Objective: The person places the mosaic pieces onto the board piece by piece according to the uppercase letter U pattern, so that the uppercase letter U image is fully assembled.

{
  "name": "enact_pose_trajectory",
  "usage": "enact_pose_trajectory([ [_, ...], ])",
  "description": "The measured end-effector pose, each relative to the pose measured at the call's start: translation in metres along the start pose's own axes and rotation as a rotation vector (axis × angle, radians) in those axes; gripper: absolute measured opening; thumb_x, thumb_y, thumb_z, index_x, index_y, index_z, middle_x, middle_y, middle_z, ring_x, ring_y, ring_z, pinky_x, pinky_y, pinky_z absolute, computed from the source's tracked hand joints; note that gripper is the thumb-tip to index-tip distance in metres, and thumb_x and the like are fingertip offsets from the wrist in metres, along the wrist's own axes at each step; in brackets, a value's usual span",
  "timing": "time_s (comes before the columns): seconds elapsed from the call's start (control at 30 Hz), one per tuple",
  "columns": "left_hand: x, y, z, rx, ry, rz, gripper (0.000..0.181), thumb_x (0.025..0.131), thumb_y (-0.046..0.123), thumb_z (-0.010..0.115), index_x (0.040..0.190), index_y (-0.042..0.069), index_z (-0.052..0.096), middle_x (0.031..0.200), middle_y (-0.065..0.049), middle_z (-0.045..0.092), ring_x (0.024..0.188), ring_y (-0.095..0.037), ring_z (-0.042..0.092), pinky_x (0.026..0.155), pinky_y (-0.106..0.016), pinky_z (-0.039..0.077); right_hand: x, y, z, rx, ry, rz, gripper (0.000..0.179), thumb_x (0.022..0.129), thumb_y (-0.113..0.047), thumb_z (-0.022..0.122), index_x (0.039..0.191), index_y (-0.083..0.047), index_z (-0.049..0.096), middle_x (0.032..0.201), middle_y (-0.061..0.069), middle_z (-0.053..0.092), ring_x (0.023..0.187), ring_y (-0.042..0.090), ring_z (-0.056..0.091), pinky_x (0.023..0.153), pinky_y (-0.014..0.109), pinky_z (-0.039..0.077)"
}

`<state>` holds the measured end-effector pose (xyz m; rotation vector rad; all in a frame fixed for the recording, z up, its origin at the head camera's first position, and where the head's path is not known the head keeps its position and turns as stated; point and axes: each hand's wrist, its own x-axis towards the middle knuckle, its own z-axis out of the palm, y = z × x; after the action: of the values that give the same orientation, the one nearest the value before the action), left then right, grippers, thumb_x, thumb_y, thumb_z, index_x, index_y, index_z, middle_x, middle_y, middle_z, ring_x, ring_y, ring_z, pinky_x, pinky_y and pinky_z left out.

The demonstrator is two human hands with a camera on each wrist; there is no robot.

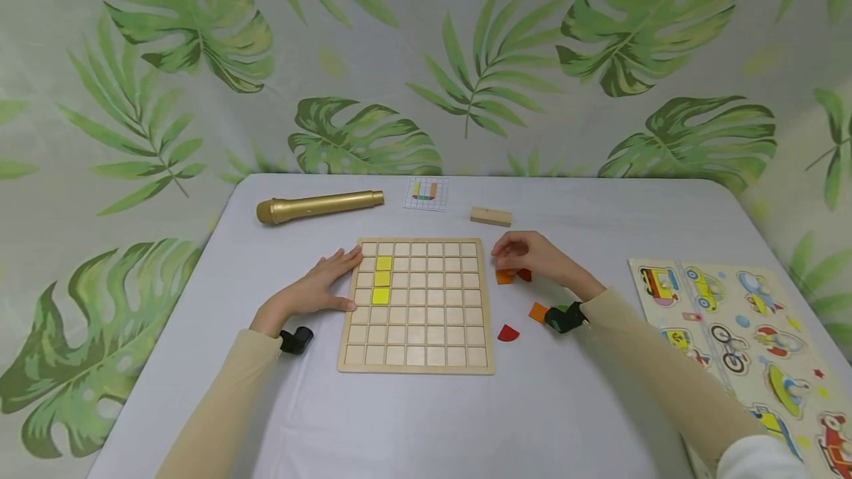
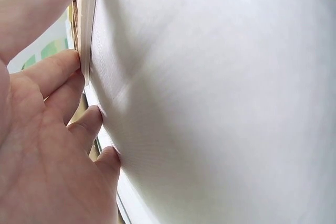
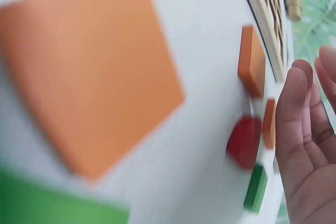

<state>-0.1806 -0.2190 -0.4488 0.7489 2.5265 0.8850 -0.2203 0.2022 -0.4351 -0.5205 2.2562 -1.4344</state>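
A square wooden grid board lies on the white table, with three yellow square tiles in a column near its left side. My left hand rests against the board's left edge, thumb and fingers spread along it; in the left wrist view the fingertips touch the rim. Just right of the board, my right hand hovers with loosely bent fingers over orange tiles and a red piece. Nothing shows between its fingers in the right wrist view. Nearer me are a red quarter-round piece and another orange tile.
Behind the board lie a gold microphone, a small pattern card with a coloured U shape, and a wooden block. A vehicle puzzle board covers the table's right side. Green pieces lie among the tiles.
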Motion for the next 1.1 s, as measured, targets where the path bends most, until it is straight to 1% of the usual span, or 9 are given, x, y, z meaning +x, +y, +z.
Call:
enact_pose_trajectory([
  [0.13,0.000,0.000,0.000,-0.002,-0.001,0.000,0.094,0.082,0.030,0.076,0.151,-0.001,0.020,0.158,-0.015,0.010,0.143,-0.039,0.000,0.111,-0.058,-0.002,-0.010,0.008,-0.014,-0.009,0.035,0.023,0.020,0.091,-0.007,0.065,0.105,0.007,0.062,0.096,0.020,0.064,0.077,0.028,0.059,0.070,0.032,0.053],
  [0.27,-0.001,-0.001,0.001,-0.003,-0.001,-0.003,0.094,0.082,0.031,0.075,0.151,-0.001,0.020,0.158,-0.015,0.010,0.143,-0.039,0.000,0.112,-0.057,-0.002,-0.017,0.014,-0.022,-0.013,0.057,0.039,0.023,0.091,-0.010,0.066,0.108,0.006,0.062,0.099,0.020,0.063,0.078,0.029,0.058,0.070,0.032,0.054],
  [0.4,-0.001,-0.002,0.002,0.001,0.000,-0.003,0.094,0.082,0.032,0.075,0.151,0.000,0.020,0.158,-0.015,0.010,0.143,-0.038,0.000,0.112,-0.057,-0.002,-0.020,0.017,-0.025,-0.013,0.072,0.047,0.023,0.091,-0.009,0.065,0.108,0.006,0.062,0.098,0.019,0.063,0.079,0.029,0.059,0.070,0.031,0.053],
  [0.53,-0.001,-0.002,0.002,-0.003,0.002,-0.001,0.094,0.082,0.032,0.075,0.151,0.000,0.020,0.159,-0.014,0.010,0.143,-0.038,0.000,0.112,-0.057,-0.003,-0.022,0.020,-0.026,-0.031,0.084,0.049,0.020,0.090,-0.004,0.062,0.107,0.007,0.061,0.095,0.017,0.062,0.078,0.027,0.058,0.068,0.029,0.053],
  [0.7,-0.001,-0.002,0.002,-0.007,0.004,0.003,0.094,0.082,0.032,0.075,0.151,0.000,0.020,0.159,-0.014,0.010,0.143,-0.038,0.000,0.112,-0.057,-0.003,-0.023,0.023,-0.024,-0.053,0.081,0.057,0.018,0.087,0.002,0.060,0.105,0.005,0.062,0.096,0.016,0.063,0.081,0.027,0.056,0.069,0.028,0.053],
  [0.8,-0.001,-0.002,0.002,-0.008,0.004,0.006,0.094,0.082,0.031,0.075,0.151,0.000,0.020,0.159,-0.014,0.010,0.143,-0.038,0.000,0.112,-0.056,-0.003,-0.023,0.024,-0.023,-0.101,0.076,0.029,0.017,0.085,0.004,0.061,0.102,0.003,0.064,0.096,0.014,0.064,0.083,0.027,0.054,0.069,0.027,0.052],
  [0.97,-0.001,-0.002,0.001,-0.004,0.001,0.005,0.094,0.082,0.032,0.075,0.151,0.000,0.019,0.159,-0.014,0.010,0.143,-0.038,0.000,0.112,-0.056,-0.003,-0.025,0.025,-0.019,-0.238,0.097,-0.026,0.016,0.082,0.005,0.065,0.097,-0.001,0.065,0.093,0.009,0.064,0.079,0.024,0.052,0.068,0.027,0.048],
  [1.1,0.000,-0.002,0.001,-0.003,0.000,0.002,0.094,0.082,0.032,0.075,0.151,0.000,0.019,0.159,-0.014,0.010,0.143,-0.038,0.000,0.112,-0.056,-0.003,-0.025,0.025,-0.017,-0.313,0.112,-0.031,0.019,0.079,0.005,0.069,0.096,-0.002,0.065,0.090,0.007,0.062,0.076,0.022,0.052,0.069,0.029,0.046],
])
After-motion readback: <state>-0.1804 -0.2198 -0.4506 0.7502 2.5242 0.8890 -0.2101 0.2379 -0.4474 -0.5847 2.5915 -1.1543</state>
